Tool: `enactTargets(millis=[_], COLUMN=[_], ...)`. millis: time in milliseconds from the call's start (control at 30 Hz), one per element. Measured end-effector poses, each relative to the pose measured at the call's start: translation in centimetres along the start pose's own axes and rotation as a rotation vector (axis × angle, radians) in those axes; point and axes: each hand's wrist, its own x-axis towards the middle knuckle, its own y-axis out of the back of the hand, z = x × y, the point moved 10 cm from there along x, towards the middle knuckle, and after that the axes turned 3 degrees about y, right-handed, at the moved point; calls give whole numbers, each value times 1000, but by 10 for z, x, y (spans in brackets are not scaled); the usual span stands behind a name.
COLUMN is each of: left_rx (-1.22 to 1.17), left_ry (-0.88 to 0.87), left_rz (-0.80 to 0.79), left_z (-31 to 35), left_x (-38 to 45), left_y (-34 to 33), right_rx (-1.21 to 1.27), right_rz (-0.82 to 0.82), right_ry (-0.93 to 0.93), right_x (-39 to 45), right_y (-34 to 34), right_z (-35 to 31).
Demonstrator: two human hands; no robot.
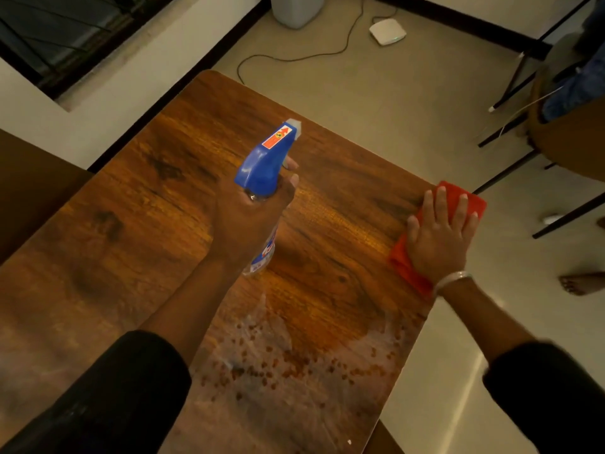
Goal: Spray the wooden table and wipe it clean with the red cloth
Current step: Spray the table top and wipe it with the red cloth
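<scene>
Head view: our left hand grips the spray bottle mid-table, our right hand lies flat on the red cloth at the right edge, near chair legs.

I note the spray bottle held above the middle of the counter. Cloth lies at the counter's right edge, under the right hand. Wet droplets sit nearer me, between both forearms.
</scene>
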Motion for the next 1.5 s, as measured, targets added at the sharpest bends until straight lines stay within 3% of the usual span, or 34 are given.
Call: enactTargets(millis=[167,300,433,500,567,700,767,833,1000,1100,1167,1333,1400,1500], left_rx=[26,15,-9,5,11,-14,-41,-43,13,27,47,22,21,27], left_ry=[17,3,24,23,6,36,65,80,105,139,146,164,170,169], left_rz=[39,24,7,-5,-22,-23,-10,27,113,107,109,108,99,130], left_z=[-1,1,2,6,10,4,-1,-2,-2,-7,-7,-12,-13,-10], left_x=[-4,-10,-14,-16,-17,-25,-29,-36,-52,-67,-76,-95,-102,-115], left_y=[2,-5,-11,-12,-13,-7,1,17,64,87,101,129,136,149], right_rx=[34,-13,-11,-16,-26,16,44,20,-98,-86,-107,-96,-88,-75], right_rz=[-39,27,-27,-60,-52,-20,-31,-35,-80,-125,-126,-96,-85,-77], right_ry=[2,35,281,363,325,16,-50,17,545,739,701,311,351,655], right_x=[58,-20,-133,-143,-108,-8,6,-17,-171,-185,-150,-71,-82,-145], right_y=[4,0,-26,-27,-16,5,3,-6,-41,-44,-37,-38,-44,-60], right_z=[-7,-17,-38,-34,-24,-11,-21,-40,-100,-100,-100,-153,-199,-258])
